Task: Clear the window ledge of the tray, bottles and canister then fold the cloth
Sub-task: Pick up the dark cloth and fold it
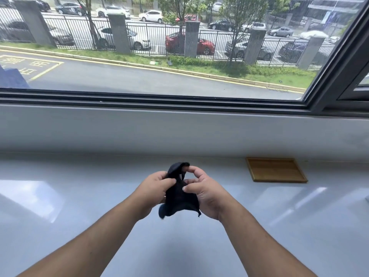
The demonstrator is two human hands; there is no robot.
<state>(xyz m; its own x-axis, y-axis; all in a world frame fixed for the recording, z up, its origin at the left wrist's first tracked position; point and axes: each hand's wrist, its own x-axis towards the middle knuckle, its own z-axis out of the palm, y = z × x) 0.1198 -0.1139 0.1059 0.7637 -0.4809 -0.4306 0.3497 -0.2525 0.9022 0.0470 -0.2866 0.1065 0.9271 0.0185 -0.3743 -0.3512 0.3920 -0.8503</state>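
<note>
Gripping hands (185, 193) bunch cloth (178, 196) lengthwise, away.

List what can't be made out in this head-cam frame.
- Cloth: bunched between left hand and right hand; its fold state is hidden by the fingers.
- Tray: in view on the ledge, looks empty.
- Bottles, canister: not in view.
- Dark blue shape, left edge: cut off, unidentifiable.
- Object at right edge: cut off.

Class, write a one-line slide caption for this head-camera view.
Both hands, left hand and right hand, bunch a dark cloth above the white ledge; wooden tray remains.
</note>
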